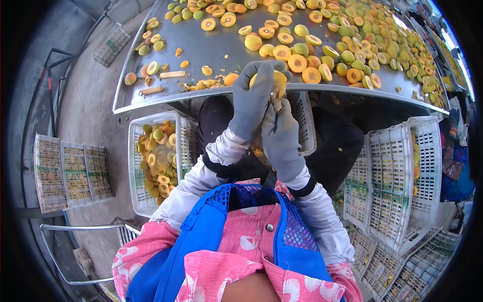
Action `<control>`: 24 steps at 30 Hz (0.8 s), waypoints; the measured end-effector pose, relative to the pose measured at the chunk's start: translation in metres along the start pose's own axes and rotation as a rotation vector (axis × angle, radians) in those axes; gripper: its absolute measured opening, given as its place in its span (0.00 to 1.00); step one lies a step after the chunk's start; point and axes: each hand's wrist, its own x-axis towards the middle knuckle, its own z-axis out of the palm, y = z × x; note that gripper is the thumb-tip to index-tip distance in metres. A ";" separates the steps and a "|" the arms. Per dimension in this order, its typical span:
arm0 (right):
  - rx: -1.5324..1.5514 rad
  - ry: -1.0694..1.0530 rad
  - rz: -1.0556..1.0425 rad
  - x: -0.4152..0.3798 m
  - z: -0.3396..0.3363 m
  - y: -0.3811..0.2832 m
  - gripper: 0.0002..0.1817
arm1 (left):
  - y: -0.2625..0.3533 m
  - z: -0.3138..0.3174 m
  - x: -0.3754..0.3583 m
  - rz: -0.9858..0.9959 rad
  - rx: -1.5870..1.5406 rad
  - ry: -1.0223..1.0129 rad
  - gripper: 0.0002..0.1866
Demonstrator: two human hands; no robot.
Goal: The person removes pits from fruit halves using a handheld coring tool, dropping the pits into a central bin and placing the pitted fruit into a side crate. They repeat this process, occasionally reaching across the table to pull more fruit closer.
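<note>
My left hand [253, 98], in a grey glove, is closed around a yellow peach [279, 83] above the table's near edge. Just below it, my right hand [280, 138], also gloved, is closed on a small hand tool [276, 103]. The tool's upper end meets the peach; its handle is hidden in my fingers. On the metal table [206, 48] lie many halved peaches [297, 63], several with the cut face up. Two wooden-handled tools, one pale [172, 74] and one darker [151, 91], rest at the left near scraps.
A white crate [135, 166] of peach halves stands at lower left. Another crate [308, 123] is partly hidden under the table edge. Stacked white crates [390, 176] rise at right. A metal-framed cart [75, 227] is at far left. Part of another person [455, 171] shows at far right.
</note>
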 end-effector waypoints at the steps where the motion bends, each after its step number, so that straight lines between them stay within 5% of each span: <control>1: 0.000 0.002 0.003 -0.002 -0.001 0.001 0.10 | 0.004 0.001 -0.002 -0.003 0.001 -0.002 0.14; 4: 0.004 -0.037 -0.045 -0.003 -0.005 0.002 0.11 | 0.010 0.001 -0.002 -0.085 -0.049 -0.041 0.14; 6: 0.280 -0.212 0.307 -0.004 -0.007 -0.001 0.13 | 0.005 -0.004 0.002 -0.136 0.164 -0.010 0.15; 7: 0.278 -0.214 0.310 -0.004 -0.009 -0.004 0.13 | 0.005 -0.005 0.001 -0.139 0.162 -0.007 0.15; 9: 0.575 -0.379 0.738 0.001 -0.015 -0.015 0.16 | 0.007 -0.006 0.003 -0.007 0.464 -0.016 0.15; 12: 0.747 -0.493 0.908 0.010 -0.027 -0.032 0.19 | 0.010 -0.008 0.006 0.005 0.414 -0.132 0.18; 16: 0.825 -0.509 0.797 0.008 -0.030 -0.033 0.23 | 0.010 -0.010 0.007 -0.179 0.037 -0.298 0.34; 24: 0.957 -0.727 1.013 0.020 -0.040 -0.017 0.23 | -0.013 -0.029 0.015 -0.169 -0.051 -0.444 0.34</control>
